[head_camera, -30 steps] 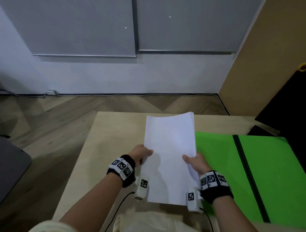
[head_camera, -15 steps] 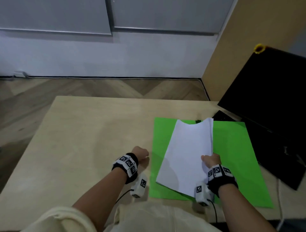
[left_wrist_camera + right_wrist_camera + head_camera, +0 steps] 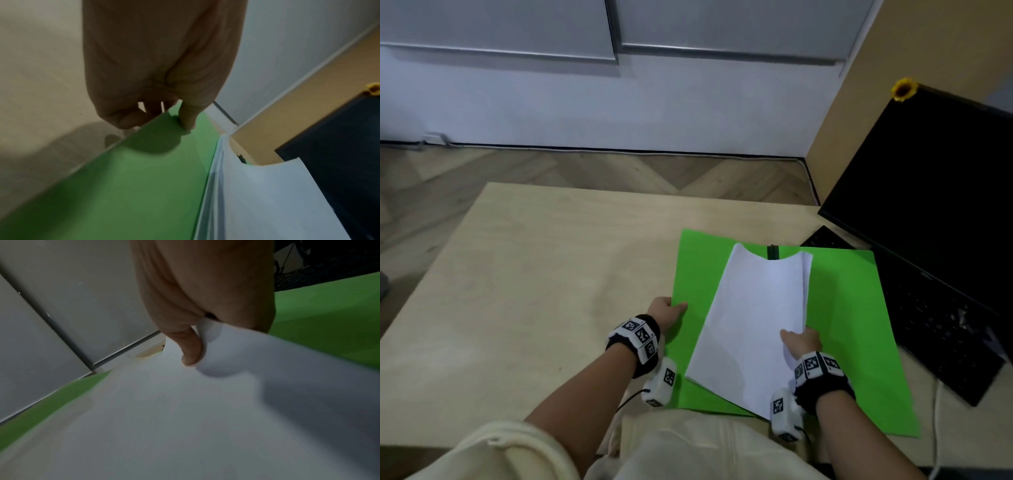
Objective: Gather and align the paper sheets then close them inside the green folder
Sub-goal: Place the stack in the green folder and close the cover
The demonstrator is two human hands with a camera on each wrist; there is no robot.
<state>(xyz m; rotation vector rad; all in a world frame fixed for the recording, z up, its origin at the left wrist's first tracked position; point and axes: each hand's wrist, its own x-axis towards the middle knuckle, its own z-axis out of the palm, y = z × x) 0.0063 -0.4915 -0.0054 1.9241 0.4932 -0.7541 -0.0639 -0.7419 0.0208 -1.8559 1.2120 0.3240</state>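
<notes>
Now that the left hand has left the white paper stack to pinch the flat green card folder at its nine-o'clock edge, while the right hand grips the sheets over it, closing looks near.

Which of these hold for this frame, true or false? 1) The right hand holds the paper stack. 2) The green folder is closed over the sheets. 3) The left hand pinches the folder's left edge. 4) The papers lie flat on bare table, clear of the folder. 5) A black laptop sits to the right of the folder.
1) True: the right hand grips the paper stack at its right edge.
2) False: the green folder lies open.
3) True: the left hand pinches that edge.
4) False: they are over the open folder, curved.
5) True: the laptop stands open there.
</notes>
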